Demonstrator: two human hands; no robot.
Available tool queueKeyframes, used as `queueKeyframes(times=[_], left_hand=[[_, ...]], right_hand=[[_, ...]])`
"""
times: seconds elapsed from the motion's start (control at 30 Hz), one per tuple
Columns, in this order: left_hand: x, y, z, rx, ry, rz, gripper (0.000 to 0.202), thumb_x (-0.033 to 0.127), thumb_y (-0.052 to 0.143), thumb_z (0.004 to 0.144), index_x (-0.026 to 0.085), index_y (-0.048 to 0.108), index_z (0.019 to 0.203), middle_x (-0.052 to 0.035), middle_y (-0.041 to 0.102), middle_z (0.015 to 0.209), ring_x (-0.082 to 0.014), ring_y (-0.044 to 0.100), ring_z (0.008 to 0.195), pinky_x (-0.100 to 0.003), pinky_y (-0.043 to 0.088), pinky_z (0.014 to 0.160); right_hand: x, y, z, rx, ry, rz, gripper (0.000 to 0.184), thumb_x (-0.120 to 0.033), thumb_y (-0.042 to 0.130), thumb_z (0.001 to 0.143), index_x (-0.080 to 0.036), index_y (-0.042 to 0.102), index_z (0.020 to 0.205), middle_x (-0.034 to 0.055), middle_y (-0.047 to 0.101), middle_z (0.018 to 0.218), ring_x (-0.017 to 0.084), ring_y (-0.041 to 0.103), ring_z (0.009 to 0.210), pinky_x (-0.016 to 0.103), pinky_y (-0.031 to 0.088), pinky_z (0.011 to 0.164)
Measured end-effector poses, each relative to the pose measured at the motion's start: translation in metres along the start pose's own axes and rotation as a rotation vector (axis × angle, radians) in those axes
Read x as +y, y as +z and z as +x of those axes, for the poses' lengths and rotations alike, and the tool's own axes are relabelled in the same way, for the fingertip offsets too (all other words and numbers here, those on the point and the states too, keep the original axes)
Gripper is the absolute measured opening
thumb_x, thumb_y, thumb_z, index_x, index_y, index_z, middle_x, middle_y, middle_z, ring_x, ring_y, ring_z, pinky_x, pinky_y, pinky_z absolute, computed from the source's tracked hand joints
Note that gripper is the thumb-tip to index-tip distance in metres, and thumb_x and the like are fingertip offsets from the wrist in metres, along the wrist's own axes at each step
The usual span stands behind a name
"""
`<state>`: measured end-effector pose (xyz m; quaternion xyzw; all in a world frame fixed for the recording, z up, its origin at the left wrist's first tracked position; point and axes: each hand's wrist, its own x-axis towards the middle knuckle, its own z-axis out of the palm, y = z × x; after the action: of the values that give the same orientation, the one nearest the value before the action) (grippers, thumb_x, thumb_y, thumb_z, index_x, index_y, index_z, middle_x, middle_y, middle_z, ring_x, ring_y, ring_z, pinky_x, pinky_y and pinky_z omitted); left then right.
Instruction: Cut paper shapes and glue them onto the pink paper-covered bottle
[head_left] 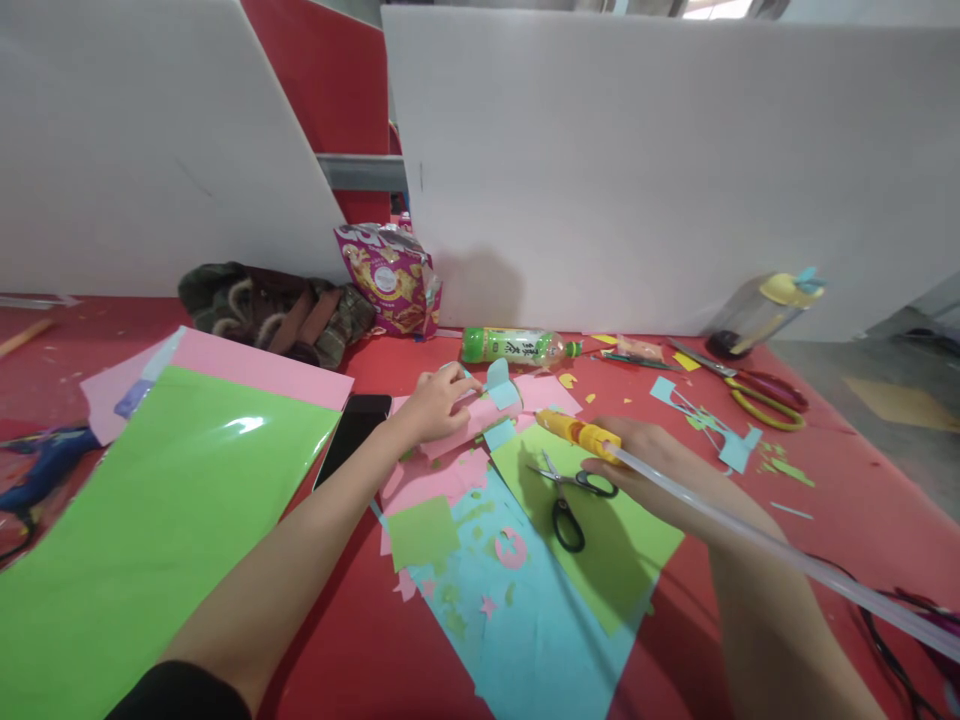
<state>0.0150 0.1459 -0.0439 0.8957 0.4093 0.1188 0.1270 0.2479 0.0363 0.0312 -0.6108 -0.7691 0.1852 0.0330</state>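
Note:
My left hand (439, 402) is closed on a curled piece of pink paper (480, 415), which has light blue paper tabs (501, 388) on it. In my right hand (649, 460) is a yellow hot glue gun (574, 430), its nozzle pointing at the paper piece from the right. A long translucent glue stick (750, 530) runs out of its back toward the right edge. Black-handled scissors (561, 487) lie spread below the gun on a green sheet (626, 575). Under that is a light blue sheet (540, 640) strewn with pink and green cut-outs.
A green-labelled bottle (517, 346) lies behind my hands, near a snack bag (390, 280) and a camouflage bag (277, 312). A phone (352, 435) and large green sheet (172, 510) are left. Large scissors (769, 400), blue scraps (739, 450) and a clear bottle (757, 315) are right.

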Motion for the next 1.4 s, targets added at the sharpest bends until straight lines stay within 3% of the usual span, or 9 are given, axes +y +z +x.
queueKeyframes(times=[0.4, 0.67, 0.9, 1.17, 1.4], left_hand=[[0.003, -0.001, 0.000, -0.025, 0.025, 0.039, 0.036, 0.016, 0.039, 0.069, 0.023, 0.050, 0.102, -0.0048, 0.044, 0.092, -0.0195, 0.045, 0.087, -0.037, 0.032, 0.080], [0.001, 0.001, -0.001, -0.011, 0.017, 0.050, 0.036, 0.018, 0.039, 0.069, 0.021, 0.047, 0.104, -0.0061, 0.045, 0.097, -0.0204, 0.044, 0.092, -0.036, 0.032, 0.080], [0.001, 0.002, -0.003, -0.014, 0.021, 0.054, 0.034, 0.017, 0.039, 0.070, 0.022, 0.049, 0.102, -0.0052, 0.045, 0.095, -0.0206, 0.045, 0.089, -0.036, 0.032, 0.078], [0.002, 0.003, -0.004, 0.011, 0.021, 0.073, 0.035, 0.016, 0.039, 0.070, 0.023, 0.051, 0.102, -0.0052, 0.047, 0.093, -0.0197, 0.046, 0.088, -0.034, 0.031, 0.075], [0.022, -0.004, -0.021, 0.031, 0.055, 0.105, 0.031, 0.022, 0.036, 0.077, 0.015, 0.048, 0.104, -0.0105, 0.048, 0.095, -0.0225, 0.044, 0.089, -0.037, 0.029, 0.076]], right_hand=[[-0.001, -0.001, -0.001, 0.015, -0.020, -0.007, 0.007, -0.020, 0.043, 0.077, -0.019, 0.046, 0.071, 0.0056, 0.058, 0.070, 0.018, 0.056, 0.063, 0.027, 0.041, 0.057], [0.005, 0.003, -0.001, 0.011, -0.030, -0.049, 0.018, -0.033, 0.041, 0.080, -0.017, 0.048, 0.079, 0.0078, 0.058, 0.077, 0.021, 0.057, 0.071, 0.030, 0.043, 0.062], [0.004, 0.003, -0.002, 0.024, -0.035, -0.061, 0.016, -0.032, 0.041, 0.081, -0.018, 0.048, 0.080, 0.0050, 0.058, 0.073, 0.016, 0.056, 0.062, 0.025, 0.041, 0.055], [-0.002, -0.001, -0.003, 0.027, -0.032, -0.054, 0.015, -0.030, 0.039, 0.082, -0.017, 0.047, 0.077, 0.0062, 0.058, 0.075, 0.018, 0.056, 0.066, 0.027, 0.042, 0.060], [-0.005, -0.003, -0.003, 0.045, -0.054, -0.100, 0.016, -0.029, 0.040, 0.081, -0.019, 0.046, 0.071, 0.0056, 0.057, 0.071, 0.017, 0.054, 0.061, 0.027, 0.040, 0.055]])
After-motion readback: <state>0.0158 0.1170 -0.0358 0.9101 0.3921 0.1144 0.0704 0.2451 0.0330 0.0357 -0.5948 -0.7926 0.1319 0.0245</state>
